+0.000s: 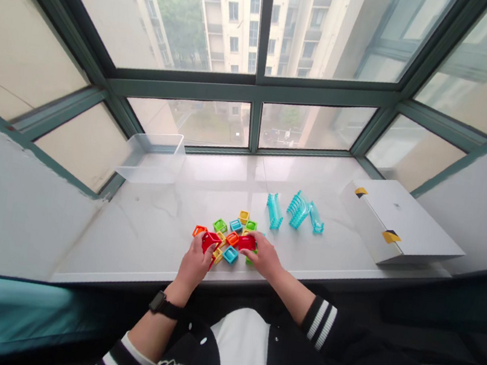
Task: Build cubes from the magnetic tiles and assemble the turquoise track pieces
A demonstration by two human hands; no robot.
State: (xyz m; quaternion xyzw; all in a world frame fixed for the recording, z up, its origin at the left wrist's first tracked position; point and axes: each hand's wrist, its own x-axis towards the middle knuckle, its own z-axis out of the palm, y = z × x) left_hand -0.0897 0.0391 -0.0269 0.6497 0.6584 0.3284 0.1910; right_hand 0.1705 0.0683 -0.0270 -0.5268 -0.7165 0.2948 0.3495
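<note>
My left hand (pixel 197 258) is closed around a red plastic block (pixel 211 241) with hollow, frame-like sides. In my right hand (pixel 265 255), the fingers grip another red block (pixel 246 243). Between and beyond the hands, several small hollow blocks lie loosely on the white sill: a blue one (pixel 230 254), an orange one (pixel 232 239), a green one (pixel 220 225) and a yellow one (pixel 244 217) among them. Another orange block (pixel 199 231) shows just past the left fingers. A green block is partly hidden under the right hand.
Clear turquoise ribbed plastic pieces (pixel 298 209) lie to the right of the blocks. A transparent bin (pixel 152 158) stands at the back left, and a white box (pixel 402 221) with yellow-black tape at the right. The windows (pixel 257 93) border the sill (pixel 123 250).
</note>
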